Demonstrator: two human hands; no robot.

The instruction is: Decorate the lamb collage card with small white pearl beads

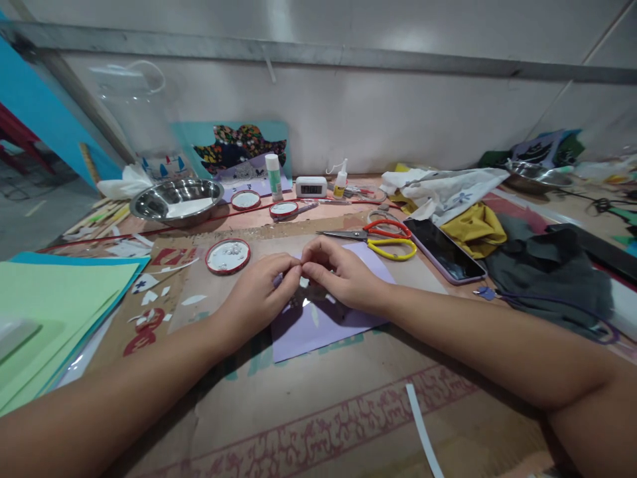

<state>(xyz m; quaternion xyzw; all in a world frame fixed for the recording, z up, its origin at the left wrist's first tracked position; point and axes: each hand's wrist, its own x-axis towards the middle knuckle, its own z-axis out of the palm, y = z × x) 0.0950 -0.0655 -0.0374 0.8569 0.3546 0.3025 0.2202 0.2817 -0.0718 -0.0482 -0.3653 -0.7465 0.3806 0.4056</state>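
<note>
My left hand [261,292] and my right hand [338,275] meet fingertip to fingertip over a lilac sheet of paper [308,328] lying on the cardboard-covered table [318,411]. Both hands are closed in a pinch on something small between them, too small to make out. A few small white paper scraps lie on the lilac sheet under the hands. A round red-rimmed lid [227,255] sits just left of my left hand. Two pairs of scissors, red-handled [385,229] and yellow-handled [393,249], lie just beyond my right hand.
A phone [445,249] lies right of the scissors beside yellow and grey cloth [547,272]. Green and blue paper sheets [54,299] are stacked at left. A steel bowl [175,198], two more lids, a glue stick [273,176], a small clock [311,186] and a glue bottle [340,180] stand at the back.
</note>
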